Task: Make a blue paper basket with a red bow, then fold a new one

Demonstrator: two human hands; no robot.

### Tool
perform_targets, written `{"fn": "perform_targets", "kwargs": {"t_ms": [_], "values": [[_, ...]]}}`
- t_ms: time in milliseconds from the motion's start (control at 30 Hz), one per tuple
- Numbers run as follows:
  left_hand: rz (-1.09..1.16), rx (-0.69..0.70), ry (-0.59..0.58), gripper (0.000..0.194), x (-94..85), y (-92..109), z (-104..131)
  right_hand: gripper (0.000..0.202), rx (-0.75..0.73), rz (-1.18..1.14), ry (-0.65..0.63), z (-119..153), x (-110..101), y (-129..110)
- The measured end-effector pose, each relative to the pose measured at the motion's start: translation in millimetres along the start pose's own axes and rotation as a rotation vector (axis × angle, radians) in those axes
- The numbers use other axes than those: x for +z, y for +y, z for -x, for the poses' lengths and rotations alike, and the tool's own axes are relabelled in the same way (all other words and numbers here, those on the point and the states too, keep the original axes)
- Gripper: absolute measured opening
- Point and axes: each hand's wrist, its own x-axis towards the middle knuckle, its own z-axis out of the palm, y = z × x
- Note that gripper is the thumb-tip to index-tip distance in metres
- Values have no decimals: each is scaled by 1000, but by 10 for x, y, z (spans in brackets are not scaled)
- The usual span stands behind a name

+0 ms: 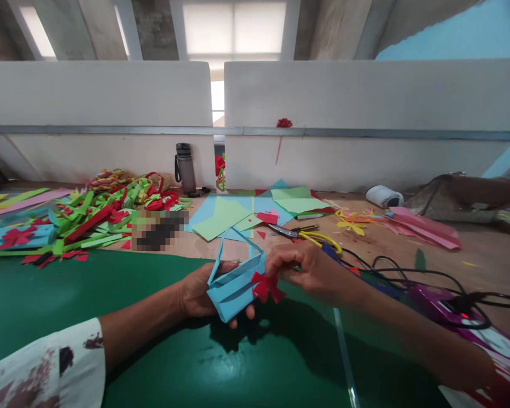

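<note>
Cradling a blue paper bag [234,290], my left hand [199,290] curls beneath. My right hand [308,269] pinches a red paper cutout [262,286].

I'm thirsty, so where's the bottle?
In the head view, the bottle stands left of centre, before the white panel, just right of the paper strips.

The light-blue folded basket with a strap handle [237,292] and the red cut-out bow [265,287] look like matt, sharply creased paper, as do the green and red strips [91,221] heaped toward the bench's far left corner. Along the near edge of the matt, stained brown bench [378,250] lies a smooth, glossy dark-green cover [255,371]. By the far edge, the grey cylindrical bottle [187,174] looks like smooth plastic.
</note>
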Motion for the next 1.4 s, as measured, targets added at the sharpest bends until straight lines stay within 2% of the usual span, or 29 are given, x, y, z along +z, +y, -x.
{"fn": "perform_targets", "kwargs": {"t_ms": [133, 233, 367, 533, 633, 700, 867, 1100, 1400], "values": [[-9, 3, -4, 50, -4, 1, -4, 11, 88, 6, -12, 16, -2, -86], [-23, -11, 6, 53, -8, 5, -5, 4, 197, -226, 37, 20, 41, -56], [-18, -9, 14, 55, -9, 5, -4, 10, 245, -470, 107, -17, 100, 20], [-18, -1, 5, 55, 4, 5, -7, 10, 285, -464, 236, -73, 190, -2], [-34, 0, 15, 52, 5, 6, -7, 7, 285, -461, 231, -79, 275, -21], [-42, 0, 13, 53, 1, 5, -7, 7, 249, -419, 234, -77, 320, -15], [-45, 2, 26, 56, 2, 3, -5, 12, 143, -105, 324, -65, 352, -5], [-64, -6, 19, 53, 8, 8, -10, 21, 74, 40, 278, -28, 350, -64], [-63, -8, 7, 53, 26, 11, -16, 23, -39, 336, 304, -74, 356, -36]]}}
